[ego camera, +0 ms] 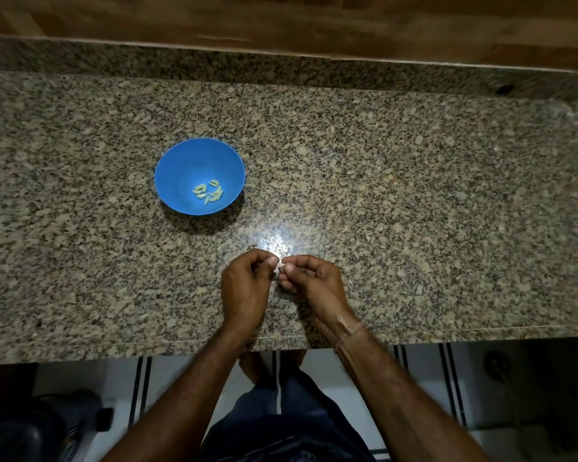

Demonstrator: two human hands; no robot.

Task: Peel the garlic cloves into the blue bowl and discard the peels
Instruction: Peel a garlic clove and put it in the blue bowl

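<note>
Both forearms reach forward and converge. Left hand and right hand, backs up and fingers curled, meet at the fingertips. There the thumbs and forefingers of both pinch one small pale piece between them.

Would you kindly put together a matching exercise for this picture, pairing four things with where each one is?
Things:
1. blue bowl
2. peeled cloves
3. pale garlic piece
4. thread band

Places:
A. pinched between the left hand and right hand
B. around the right wrist
C. on the granite counter, beyond and left of the hands
D. in the bowl's bottom

Pairs: 1-C, 2-D, 3-A, 4-B
</note>
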